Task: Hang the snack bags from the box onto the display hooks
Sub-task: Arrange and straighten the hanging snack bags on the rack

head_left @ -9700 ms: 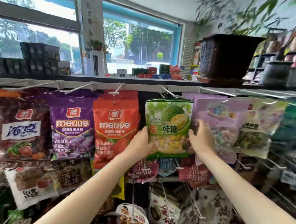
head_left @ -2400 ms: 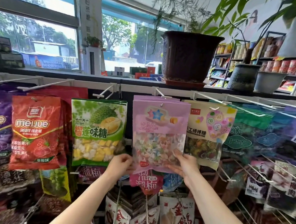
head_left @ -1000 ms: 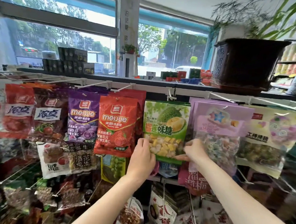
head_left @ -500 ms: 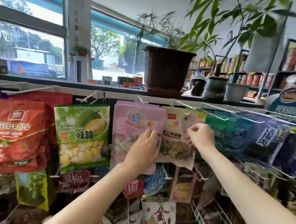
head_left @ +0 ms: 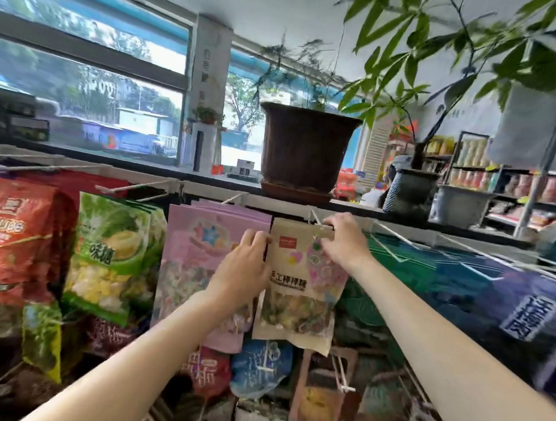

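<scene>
Beige candy bag (head_left: 298, 286) hangs at centre frame; right hand (head_left: 345, 239) pinches its top edge at the white hook (head_left: 318, 220); left hand (head_left: 245, 267) grips its left edge, fingers curled.

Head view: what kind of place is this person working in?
Most likely a small shop or convenience store. Rows of snack bags, like the beige bag and the pink bags, hang from white hooks on a display rack, and shelves of packaged goods stand behind, at the right.
</scene>
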Motion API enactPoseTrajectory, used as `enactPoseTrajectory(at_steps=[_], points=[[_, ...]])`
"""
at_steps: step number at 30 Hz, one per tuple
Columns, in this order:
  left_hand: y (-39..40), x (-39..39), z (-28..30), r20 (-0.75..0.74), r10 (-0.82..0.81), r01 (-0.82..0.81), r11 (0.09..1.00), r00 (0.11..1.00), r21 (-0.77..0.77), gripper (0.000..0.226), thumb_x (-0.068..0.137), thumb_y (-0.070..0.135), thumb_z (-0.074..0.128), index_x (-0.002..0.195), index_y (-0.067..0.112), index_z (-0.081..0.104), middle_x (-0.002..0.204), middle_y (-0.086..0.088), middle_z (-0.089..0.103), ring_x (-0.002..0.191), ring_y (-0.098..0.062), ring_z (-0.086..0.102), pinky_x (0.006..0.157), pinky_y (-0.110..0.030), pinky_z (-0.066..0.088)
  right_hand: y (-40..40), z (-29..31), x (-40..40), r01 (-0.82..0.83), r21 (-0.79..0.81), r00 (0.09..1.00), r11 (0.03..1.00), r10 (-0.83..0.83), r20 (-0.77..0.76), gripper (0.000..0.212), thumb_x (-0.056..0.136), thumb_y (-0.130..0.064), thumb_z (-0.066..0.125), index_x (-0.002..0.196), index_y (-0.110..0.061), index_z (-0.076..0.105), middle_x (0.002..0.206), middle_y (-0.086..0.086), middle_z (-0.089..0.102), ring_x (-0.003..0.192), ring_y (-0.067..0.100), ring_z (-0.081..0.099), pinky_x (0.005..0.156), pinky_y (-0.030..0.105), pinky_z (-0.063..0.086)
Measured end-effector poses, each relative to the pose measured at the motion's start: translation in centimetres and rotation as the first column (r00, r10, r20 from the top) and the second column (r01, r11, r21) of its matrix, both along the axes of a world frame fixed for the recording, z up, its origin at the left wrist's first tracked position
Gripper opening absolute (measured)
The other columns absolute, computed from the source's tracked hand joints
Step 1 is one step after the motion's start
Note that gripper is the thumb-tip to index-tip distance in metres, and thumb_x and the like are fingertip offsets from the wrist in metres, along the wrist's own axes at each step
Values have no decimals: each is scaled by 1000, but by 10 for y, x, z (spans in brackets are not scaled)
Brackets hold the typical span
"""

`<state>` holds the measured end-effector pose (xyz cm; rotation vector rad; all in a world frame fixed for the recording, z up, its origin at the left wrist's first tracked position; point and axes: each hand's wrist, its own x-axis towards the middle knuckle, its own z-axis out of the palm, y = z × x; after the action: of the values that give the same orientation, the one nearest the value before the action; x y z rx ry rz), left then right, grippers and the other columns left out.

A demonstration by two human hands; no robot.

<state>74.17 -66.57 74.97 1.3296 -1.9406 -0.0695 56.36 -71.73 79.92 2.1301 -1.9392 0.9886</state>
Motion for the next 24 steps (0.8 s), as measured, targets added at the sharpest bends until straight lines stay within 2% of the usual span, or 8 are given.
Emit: enactPoseTrajectory(at_steps=[4, 7, 10, 12, 16, 19, 21, 24], points=[[0, -12, 10, -37, 12, -13, 999, 999, -36, 35, 94, 13, 38, 128, 10, 37, 129, -5, 43, 104, -28, 57, 85, -38, 45, -6, 4, -8, -61, 142, 993, 988, 46, 105, 18, 87, -3, 56, 101, -5, 68, 108, 16, 67, 93, 32, 67, 75, 36, 57], [-1, -22, 15, -9, 9, -9, 997, 1000, -79, 36, 94, 14, 39, 130, 10, 35, 129, -4, 43, 104, -26, 58, 81, -36, 47, -2, 12, -11, -173, 161, 964, 972, 134, 230, 18, 89, 4, 52, 92, -5, 68, 107, 18, 67, 84, 27, 69, 63, 19, 58], [-5, -31, 21, -4, 24, -25, 994, 1000, -110, 36, 94, 11, 39, 129, 12, 35, 130, -4, 41, 101, -33, 59, 79, -42, 47, 10, 24, -21, -338, 275, 897, 900, 220, 382, 17, 91, 5, 50, 87, -7, 61, 102, 21, 65, 80, 33, 71, 67, 33, 60], [-10, -36, 25, 3, 25, -25, 995, 1000, -96, 36, 94, 11, 39, 130, 13, 37, 132, -3, 41, 101, -33, 59, 81, -42, 45, 16, 36, -28, -372, 288, 879, 882, 235, 416, 19, 93, 5, 44, 95, -5, 60, 104, 17, 62, 59, 21, 71, 46, 20, 53], [-22, -42, 27, 37, -27, 29, 999, 999, -46, 32, 97, 18, 39, 128, 14, 43, 131, -1, 45, 101, -26, 61, 88, -43, 46, 0, 57, -30, -168, 223, 961, 960, 109, 255, 34, 93, 6, 32, 91, -5, 65, 109, 10, 56, 37, 9, 59, 30, 13, 32], [-27, -44, 25, 105, -12, 16, 999, 994, -36, 28, 97, 21, 40, 123, 14, 47, 128, 0, 45, 106, -26, 58, 88, -44, 46, -13, 59, -12, -174, 414, 983, 894, 136, 120, 35, 93, 6, 36, 78, -3, 67, 63, 6, 60, 28, 8, 53, 28, 13, 28], [-29, -43, 23, 133, -2, 8, 999, 991, -48, 30, 97, 22, 42, 126, 14, 44, 129, 1, 42, 105, -27, 59, 88, -42, 47, -19, 57, -4, -148, 439, 989, 886, 143, 46, 47, 89, 8, 40, 51, -9, 63, 34, -6, 48, 28, 8, 49, 30, 12, 30], [-32, -40, 22, 132, -8, 19, 997, 991, -78, 36, 95, 27, 44, 130, 16, 40, 131, 3, 39, 97, -25, 61, 84, -41, 48, -28, 50, -5, -131, 397, 990, 908, 141, 4, 42, 86, 6, 45, 52, -15, 58, 44, -5, 52, 42, 8, 49, 31, 10, 34]])
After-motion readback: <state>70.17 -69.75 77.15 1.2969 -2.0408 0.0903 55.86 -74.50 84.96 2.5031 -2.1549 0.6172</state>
